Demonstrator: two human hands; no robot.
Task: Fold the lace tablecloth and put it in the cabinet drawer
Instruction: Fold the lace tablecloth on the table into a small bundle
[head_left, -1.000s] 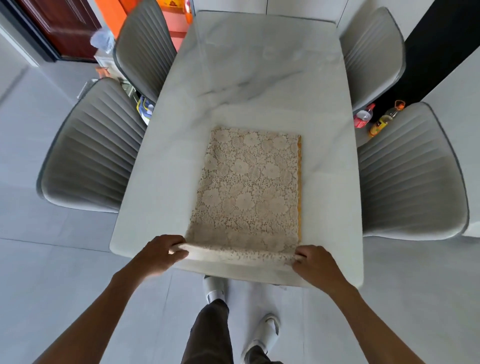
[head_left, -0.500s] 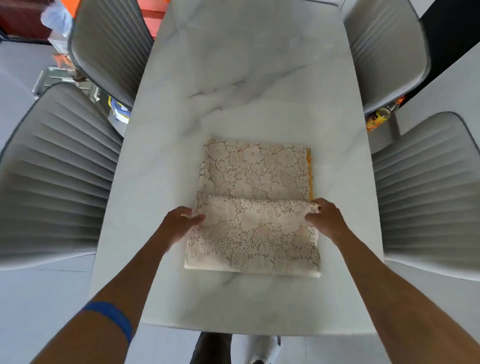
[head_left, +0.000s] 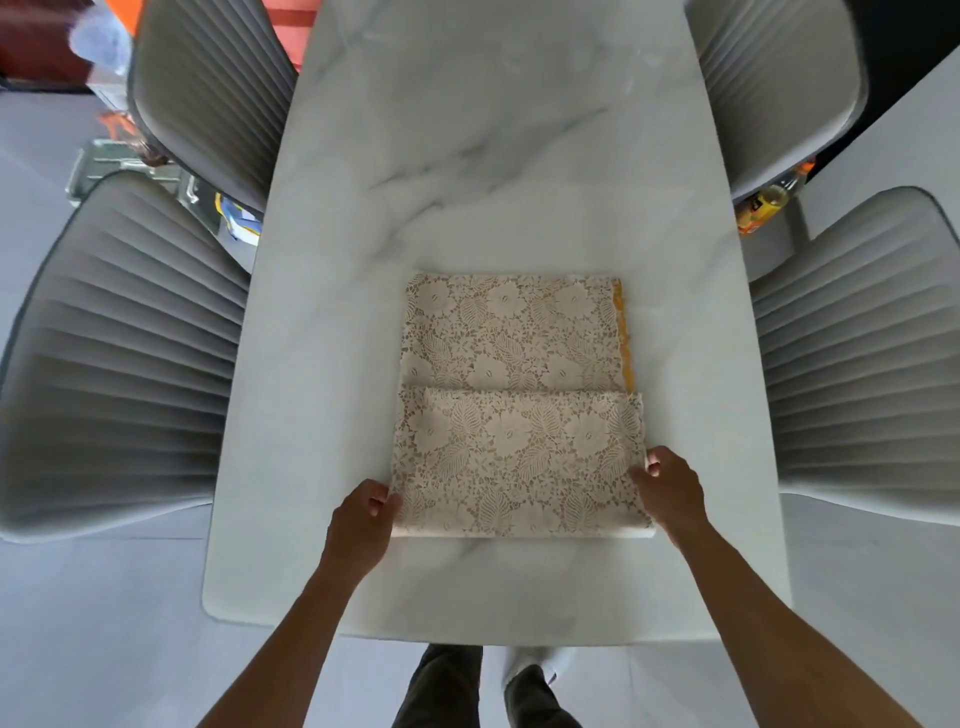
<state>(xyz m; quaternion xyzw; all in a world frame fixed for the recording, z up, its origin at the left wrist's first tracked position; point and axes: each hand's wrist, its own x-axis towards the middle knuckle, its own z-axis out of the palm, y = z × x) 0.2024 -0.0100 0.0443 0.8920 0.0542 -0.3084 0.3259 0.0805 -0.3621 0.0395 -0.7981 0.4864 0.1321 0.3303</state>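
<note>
The beige lace tablecloth (head_left: 514, 395) lies folded on the white marble table (head_left: 493, 156), its near part doubled over the far part, with an orange strip showing along its right edge. My left hand (head_left: 361, 517) is at the left edge of the doubled near part, fingers curled and pinching that edge. At the right edge of the same part, my right hand (head_left: 670, 488) holds the cloth with curled fingers. No cabinet drawer is in view.
Grey ribbed chairs flank the table: two on the left (head_left: 119, 353), (head_left: 208, 88) and two on the right (head_left: 862, 353), (head_left: 779, 88). A bottle (head_left: 766, 205) stands on the floor between the right chairs. My legs and shoes (head_left: 488, 686) are below the table's near edge.
Both hands carried the cloth's near edge away from me and laid it over the middle. They then drew back to the sides of the new doubled part.
</note>
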